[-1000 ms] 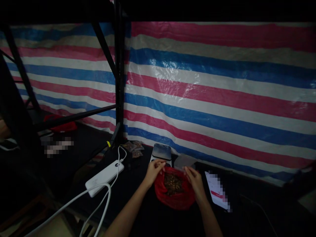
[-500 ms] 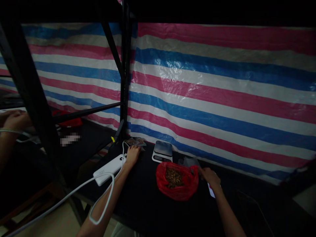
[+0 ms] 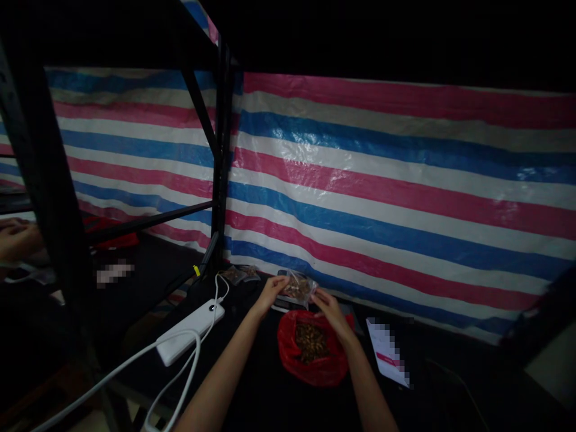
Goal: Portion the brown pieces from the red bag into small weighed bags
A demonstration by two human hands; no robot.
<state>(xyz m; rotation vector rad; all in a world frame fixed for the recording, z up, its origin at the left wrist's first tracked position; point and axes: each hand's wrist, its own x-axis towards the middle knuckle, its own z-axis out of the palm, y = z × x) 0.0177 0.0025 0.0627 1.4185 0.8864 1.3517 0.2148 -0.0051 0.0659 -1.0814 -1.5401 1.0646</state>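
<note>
A small clear plastic bag [image 3: 299,288] with brownish pieces inside is held up between my two hands. My left hand [image 3: 268,296] pinches its left edge and my right hand [image 3: 332,307] grips the right edge. Just behind and below the bag is a white digital scale [image 3: 281,306], mostly covered by it. In front, a red plastic bag [image 3: 288,360] stands open, full of small brass-coloured pieces [image 3: 311,343]. My right wrist passes over its right side. What exactly the pieces are, I cannot make out.
More small clear bags [image 3: 243,274] lie at the back left. A white power bank [image 3: 189,333] with a looping white cable [image 3: 198,354] is left of my arm; a lit phone [image 3: 387,354] lies right. Black shelf posts [image 3: 220,162] stand left, with another person's hand [image 3: 20,241] beyond.
My left hand has come right from the small clear bags at the back. My right hand has moved left from beside the red bag, uncovering the phone. Both now hold one clear bag.
</note>
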